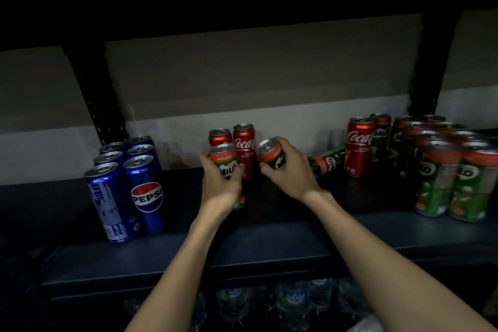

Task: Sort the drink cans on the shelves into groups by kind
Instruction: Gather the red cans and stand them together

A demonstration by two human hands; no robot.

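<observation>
Bottled water (292, 302) sits on the lower shelf. Above, the left hand (219, 183) grips an upright Milo can (226, 162); the right hand (292, 170) grips a second Milo can (272, 153) tilted leftward (top toward the Coca-Cola cans (244, 151)). The Milo group (452, 178) stands far right, nearer the right hand.

shop (stocked drink shelves (269, 245))

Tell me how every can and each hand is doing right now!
Left hand: grips an upright Milo can.
Right hand: grips a tilted Milo can.
Two Coca-Cola cans: upright behind the hands.
Pepsi cans: upright, grouped at left.
Fallen Milo can: lying on its side.
Coca-Cola can at right: upright beside Milo cans.
Milo group: upright at right.
</observation>
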